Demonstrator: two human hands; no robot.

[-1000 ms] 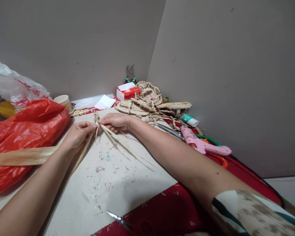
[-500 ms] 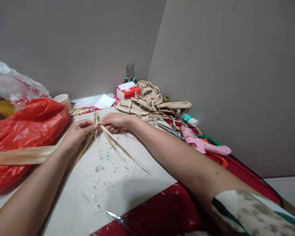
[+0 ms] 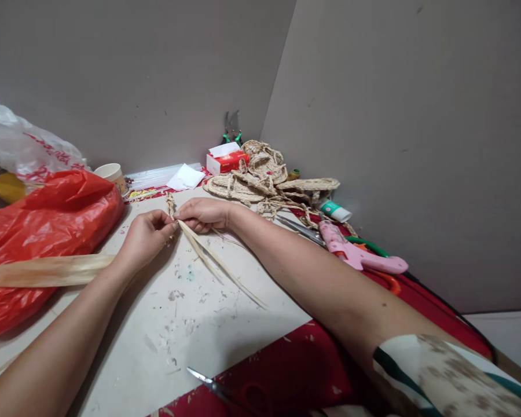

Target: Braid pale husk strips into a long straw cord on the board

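Both hands meet at the lower end of a short straw braid (image 3: 170, 202), above the pale board (image 3: 156, 324). My left hand (image 3: 150, 236) is closed, thumb and fingers pinching at the braid's end. My right hand (image 3: 205, 213) is closed beside it, gripping the same spot from the right. Loose straw strands (image 3: 212, 260) fan out from between the hands toward the lower right. A wide, flat straw strip (image 3: 47, 272) runs from the left edge to behind my left forearm. The fingers partly hide where the strands cross.
At left lies a red plastic bag (image 3: 78, 202), with a paper cup (image 3: 112, 174) behind. Woven straw soles (image 3: 238, 188), a red tissue pack (image 3: 228, 161) and pruning shears (image 3: 232, 130) stand at the back. A pink glue gun (image 3: 360, 255) lies right. Scissors (image 3: 204, 379) lie in front.
My left hand has shifted slightly right and turned, its fingers now curled closer against my right hand. The strand that hung below my left hand no longer shows. My right hand has barely moved.
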